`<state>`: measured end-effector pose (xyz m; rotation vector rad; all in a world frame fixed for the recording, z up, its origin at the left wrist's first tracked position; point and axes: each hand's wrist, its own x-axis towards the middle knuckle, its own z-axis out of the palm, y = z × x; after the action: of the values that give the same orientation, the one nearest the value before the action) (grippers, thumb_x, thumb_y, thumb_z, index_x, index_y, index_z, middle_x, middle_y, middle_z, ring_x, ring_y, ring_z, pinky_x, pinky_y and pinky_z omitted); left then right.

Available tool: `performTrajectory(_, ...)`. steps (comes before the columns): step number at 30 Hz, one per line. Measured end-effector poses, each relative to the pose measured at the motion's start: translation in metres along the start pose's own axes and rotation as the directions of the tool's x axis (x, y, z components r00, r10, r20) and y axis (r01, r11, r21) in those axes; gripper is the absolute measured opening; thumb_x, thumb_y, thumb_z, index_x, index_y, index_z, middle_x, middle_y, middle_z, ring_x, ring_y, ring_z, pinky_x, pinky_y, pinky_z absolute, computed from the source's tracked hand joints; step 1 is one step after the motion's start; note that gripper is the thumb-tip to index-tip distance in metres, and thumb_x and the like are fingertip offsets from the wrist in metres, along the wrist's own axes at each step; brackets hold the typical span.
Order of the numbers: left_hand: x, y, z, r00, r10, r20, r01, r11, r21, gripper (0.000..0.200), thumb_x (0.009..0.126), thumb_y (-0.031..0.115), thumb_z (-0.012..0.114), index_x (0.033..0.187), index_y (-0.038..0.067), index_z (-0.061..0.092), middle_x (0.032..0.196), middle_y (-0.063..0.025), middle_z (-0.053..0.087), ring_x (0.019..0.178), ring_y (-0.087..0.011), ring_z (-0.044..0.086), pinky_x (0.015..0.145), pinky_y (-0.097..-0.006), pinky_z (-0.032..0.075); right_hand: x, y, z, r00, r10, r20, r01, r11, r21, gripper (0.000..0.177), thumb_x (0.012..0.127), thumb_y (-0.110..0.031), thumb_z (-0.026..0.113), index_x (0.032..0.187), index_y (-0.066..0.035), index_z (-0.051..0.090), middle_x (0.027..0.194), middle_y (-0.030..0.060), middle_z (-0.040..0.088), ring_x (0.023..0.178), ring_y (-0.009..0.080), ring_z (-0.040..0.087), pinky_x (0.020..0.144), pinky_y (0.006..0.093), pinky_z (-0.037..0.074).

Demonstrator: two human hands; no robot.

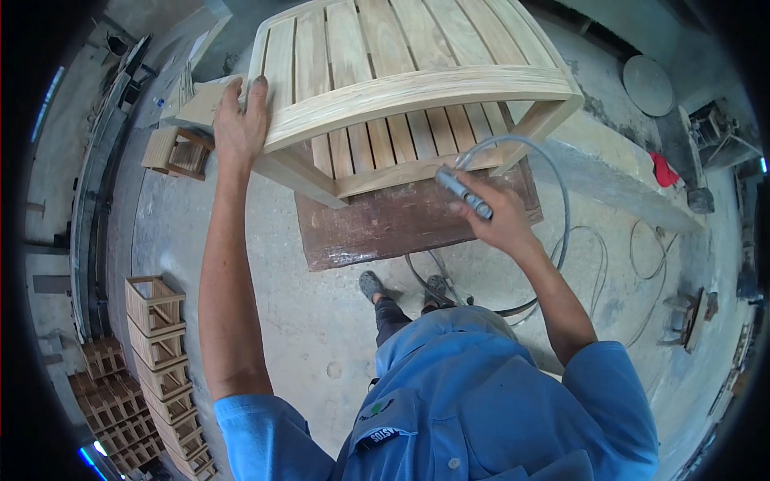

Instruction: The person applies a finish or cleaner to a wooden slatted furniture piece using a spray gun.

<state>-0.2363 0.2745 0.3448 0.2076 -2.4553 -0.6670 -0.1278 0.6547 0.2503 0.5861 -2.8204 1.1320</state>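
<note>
A pale slatted wooden bench (pixel 417 82) with a lower slatted shelf (pixel 393 140) stands on a brown board-topped stand (pixel 377 228). At the bench's left corner, my left hand (pixel 239 128) grips the edge, thumb on the top side and fingers over the outer side. My right hand (pixel 501 216) is closed around a grey cylindrical air tool (pixel 465 192), held in front of the lower shelf's front rail. From the tool's far end a grey hose (pixel 564 188) loops to the right and down toward my waist.
Stacked wooden frames (pixel 160 345) stand at the lower left, beside brown crates (pixel 112 393). A small slatted wooden piece (pixel 178 152) sits on the floor at left. Loose hoses (pixel 601 264) lie on the floor at right, near a low concrete ledge (pixel 618 172) and a red cloth (pixel 664 170).
</note>
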Motion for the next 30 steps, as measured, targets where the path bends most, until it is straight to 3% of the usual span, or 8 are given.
performTrajectory(3, 0.001, 0.001, 0.0, 1.0, -0.008, 0.023, 0.008, 1.0, 0.008, 0.073, 0.093, 0.055, 0.052, 0.129, -0.008, 0.054, 0.127, -0.0325, 0.057, 0.123, -0.0443, 0.052, 0.106, -0.0445, 0.039, 0.012, -0.001, -0.018, 0.995, 0.058, -0.084, -0.053, 0.997, 0.061, 0.048, 0.084, -0.027, 0.075, 0.129, -0.012, 0.063, 0.1, 0.0196, 0.071, 0.085, 0.0345, 0.071, 0.071, 0.0383, 0.055)
performTrajectory(5, 0.002, -0.001, 0.0, 1.0, 0.0, 0.031, 0.0, 1.0, 0.003, 0.074, 0.094, 0.056, 0.051, 0.13, -0.008, 0.054, 0.128, -0.0322, 0.057, 0.124, -0.0442, 0.052, 0.106, -0.0445, 0.039, 0.021, 0.002, -0.02, 0.976, -0.012, -0.219, 0.003, 0.999, -0.045, 0.048, 0.085, -0.026, 0.075, 0.129, -0.013, 0.063, 0.103, 0.0193, 0.071, 0.088, 0.0345, 0.071, 0.074, 0.039, 0.055)
performTrajectory(9, 0.002, -0.001, 0.0, 0.999, -0.005, 0.034, 0.005, 1.0, 0.0, 0.074, 0.094, 0.056, 0.051, 0.131, -0.008, 0.053, 0.128, -0.032, 0.057, 0.124, -0.0439, 0.052, 0.106, -0.0443, 0.039, 0.03, 0.008, -0.016, 0.978, 0.027, -0.208, -0.049, 0.994, -0.101, 0.048, 0.084, -0.025, 0.075, 0.129, -0.012, 0.062, 0.103, 0.0189, 0.071, 0.089, 0.0354, 0.071, 0.076, 0.04, 0.055)
performTrajectory(11, 0.002, -0.002, 0.0, 0.999, -0.008, 0.035, 0.008, 1.0, 0.006, 0.074, 0.094, 0.056, 0.051, 0.131, -0.009, 0.053, 0.128, -0.0319, 0.057, 0.124, -0.0438, 0.053, 0.106, -0.0443, 0.039, 0.028, 0.018, -0.01, 0.976, -0.01, -0.218, -0.014, 0.994, -0.111, 0.047, 0.085, -0.034, 0.073, 0.128, -0.02, 0.064, 0.087, 0.0145, 0.071, 0.072, 0.0335, 0.068, 0.063, 0.0424, 0.052)
performTrajectory(14, 0.002, -0.004, 0.001, 0.999, -0.008, 0.036, 0.007, 0.999, 0.032, 0.075, 0.094, 0.059, 0.049, 0.132, -0.005, 0.053, 0.127, -0.0305, 0.059, 0.121, -0.0405, 0.056, 0.103, -0.0414, 0.041, 0.014, 0.02, -0.008, 0.959, -0.117, -0.259, 0.117, 0.993, -0.016, 0.046, 0.084, -0.033, 0.074, 0.127, -0.018, 0.064, 0.089, 0.0158, 0.071, 0.075, 0.034, 0.069, 0.066, 0.0422, 0.053)
performTrajectory(17, 0.003, -0.005, 0.001, 1.0, 0.01, 0.024, -0.01, 1.0, 0.02, 0.075, 0.094, 0.06, 0.048, 0.133, -0.005, 0.053, 0.126, -0.0305, 0.059, 0.122, -0.0409, 0.056, 0.103, -0.0417, 0.041, -0.008, 0.015, -0.014, 0.996, 0.018, -0.092, -0.02, 0.999, -0.03, 0.047, 0.083, -0.031, 0.076, 0.126, -0.017, 0.064, 0.093, 0.0168, 0.071, 0.079, 0.0342, 0.07, 0.068, 0.0416, 0.054)
performTrajectory(23, 0.003, -0.007, 0.003, 0.999, 0.03, 0.012, -0.03, 0.999, 0.032, 0.074, 0.094, 0.059, 0.048, 0.132, -0.005, 0.053, 0.126, -0.0313, 0.058, 0.121, -0.0417, 0.056, 0.103, -0.042, 0.042, -0.039, 0.016, -0.015, 0.999, 0.013, -0.044, -0.013, 1.0, -0.003, 0.05, 0.082, -0.031, 0.077, 0.128, -0.018, 0.063, 0.096, 0.0161, 0.071, 0.082, 0.0336, 0.07, 0.07, 0.0417, 0.054)
performTrajectory(30, 0.0, -0.003, 0.001, 1.0, 0.024, 0.006, -0.024, 0.999, 0.028, 0.074, 0.095, 0.057, 0.049, 0.132, -0.006, 0.053, 0.126, -0.0312, 0.058, 0.121, -0.0426, 0.055, 0.103, -0.0437, 0.041, 0.016, 0.005, -0.03, 0.983, -0.021, -0.182, 0.01, 0.998, -0.063, 0.049, 0.081, -0.02, 0.077, 0.128, -0.011, 0.063, 0.101, 0.0186, 0.071, 0.085, 0.0344, 0.072, 0.073, 0.0383, 0.055)
